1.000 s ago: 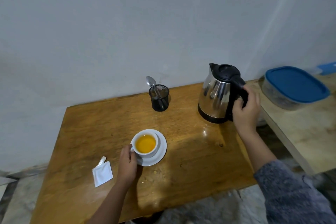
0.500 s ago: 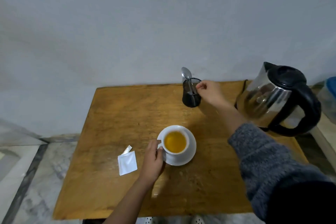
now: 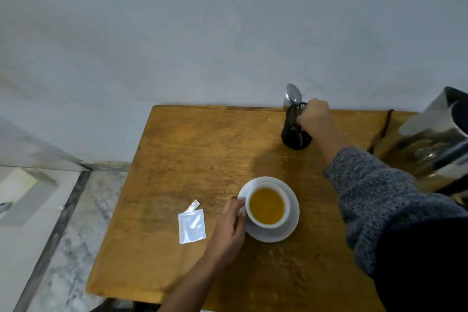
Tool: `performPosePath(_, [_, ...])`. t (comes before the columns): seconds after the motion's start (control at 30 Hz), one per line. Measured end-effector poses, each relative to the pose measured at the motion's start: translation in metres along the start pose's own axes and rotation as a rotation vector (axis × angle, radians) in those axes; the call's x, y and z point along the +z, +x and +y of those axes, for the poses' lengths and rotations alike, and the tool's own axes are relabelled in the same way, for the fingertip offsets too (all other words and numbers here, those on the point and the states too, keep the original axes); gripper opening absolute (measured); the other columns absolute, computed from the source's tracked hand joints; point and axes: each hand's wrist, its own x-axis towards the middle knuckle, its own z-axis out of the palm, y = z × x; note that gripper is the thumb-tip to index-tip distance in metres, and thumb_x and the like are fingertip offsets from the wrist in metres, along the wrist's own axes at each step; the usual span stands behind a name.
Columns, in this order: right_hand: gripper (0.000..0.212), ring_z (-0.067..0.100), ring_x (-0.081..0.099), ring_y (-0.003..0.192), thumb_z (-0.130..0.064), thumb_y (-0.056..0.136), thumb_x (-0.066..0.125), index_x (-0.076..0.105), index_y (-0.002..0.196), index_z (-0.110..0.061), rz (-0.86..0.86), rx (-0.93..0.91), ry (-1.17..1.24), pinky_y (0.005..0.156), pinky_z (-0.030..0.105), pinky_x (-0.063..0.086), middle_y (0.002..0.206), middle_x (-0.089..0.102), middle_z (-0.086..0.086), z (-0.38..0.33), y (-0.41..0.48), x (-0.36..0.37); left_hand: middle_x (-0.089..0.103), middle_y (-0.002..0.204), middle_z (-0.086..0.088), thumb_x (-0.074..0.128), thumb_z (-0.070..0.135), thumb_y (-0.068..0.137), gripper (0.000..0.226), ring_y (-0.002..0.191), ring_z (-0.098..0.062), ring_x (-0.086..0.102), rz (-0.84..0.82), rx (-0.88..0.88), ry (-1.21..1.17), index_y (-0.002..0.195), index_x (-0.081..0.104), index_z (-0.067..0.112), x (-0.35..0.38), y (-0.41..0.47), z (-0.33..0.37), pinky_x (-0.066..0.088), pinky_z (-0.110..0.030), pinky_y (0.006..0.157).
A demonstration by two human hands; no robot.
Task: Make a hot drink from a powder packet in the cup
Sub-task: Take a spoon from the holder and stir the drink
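A white cup [image 3: 268, 205] full of orange-yellow drink stands on a white saucer [image 3: 286, 232] near the middle of the wooden table [image 3: 192, 149]. My left hand [image 3: 229, 228] grips the cup's handle from the left. At the table's far edge a black mesh holder [image 3: 295, 137] carries a metal spoon [image 3: 293, 95], bowl end up. My right hand [image 3: 314, 116] is closed over the holder's rim at the spoon's handle. A torn white packet [image 3: 191, 226] lies flat left of the cup, its torn-off strip [image 3: 192, 205] just above it.
A steel kettle with black handle [image 3: 435, 139] stands at the table's right edge, close to my right sleeve. A grey wall runs behind the table. Marble floor and a dark strip lie to the left.
My right hand let go of the kettle, crossed left to the spoon holder, and has now closed on the spoon's handle. The left hand has stayed on the cup's handle.
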Motion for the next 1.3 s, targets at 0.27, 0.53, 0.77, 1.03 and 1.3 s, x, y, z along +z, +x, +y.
performPosePath(0.27, [0.011, 0.033, 0.066, 0.079, 0.001, 0.081, 0.061, 0.061, 0.072, -0.005, 0.083, -0.035, 0.079, 0.075, 0.041, 0.059, 0.084, 0.063, 0.017, 0.004, -0.009, -0.005, 0.049, 0.113, 0.024, 0.036, 0.034, 0.096, 0.026, 0.11, 0.006, 0.047, -0.025, -0.02, 0.003, 0.108, 0.043, 0.057, -0.001, 0.0, -0.002, 0.037, -0.004, 0.087])
performPosePath(0.53, [0.011, 0.021, 0.061, 0.084, -0.023, 0.089, 0.058, 0.066, 0.092, -0.017, 0.27, -0.45, 0.192, 0.073, 0.034, 0.049, 0.087, 0.066, 0.001, -0.006, -0.052, -0.068, 0.05, 0.109, 0.022, 0.036, 0.033, 0.096, 0.023, 0.107, 0.008, 0.047, -0.044, 0.027, 0.008, 0.109, 0.047, 0.049, -0.005, -0.003, 0.001, 0.032, 0.0, 0.084])
performPosePath(0.77, [0.013, 0.02, 0.06, 0.087, -0.02, 0.089, 0.059, 0.069, 0.096, -0.018, 0.029, -0.711, 0.168, 0.083, 0.036, 0.049, 0.097, 0.064, 0.004, -0.015, -0.115, -0.119, 0.054, 0.109, 0.01, 0.038, 0.025, 0.097, 0.019, 0.102, 0.001, 0.049, -0.022, -0.049, -0.005, 0.104, 0.05, 0.037, -0.001, -0.004, 0.009, 0.035, -0.008, 0.081])
performPosePath(1.03, [0.023, 0.018, 0.059, 0.08, -0.009, 0.084, 0.051, 0.072, 0.09, -0.016, -0.277, -0.491, -0.088, 0.072, 0.029, 0.048, 0.09, 0.065, 0.004, 0.024, -0.176, -0.087, 0.054, 0.121, -0.002, 0.04, 0.022, 0.096, 0.024, 0.111, -0.017, 0.05, -0.015, -0.096, 0.007, 0.116, 0.053, 0.021, -0.001, -0.002, 0.006, 0.037, -0.029, 0.093])
performPosePath(1.3, [0.019, 0.026, 0.062, 0.084, -0.003, 0.086, 0.053, 0.068, 0.097, -0.006, -0.399, -0.489, -0.396, 0.065, 0.033, 0.046, 0.104, 0.065, 0.013, 0.043, -0.204, -0.048, 0.056, 0.12, -0.007, 0.042, 0.021, 0.095, 0.023, 0.11, -0.022, 0.052, -0.015, -0.141, -0.018, 0.114, 0.055, 0.02, -0.002, 0.001, 0.004, 0.04, -0.032, 0.089])
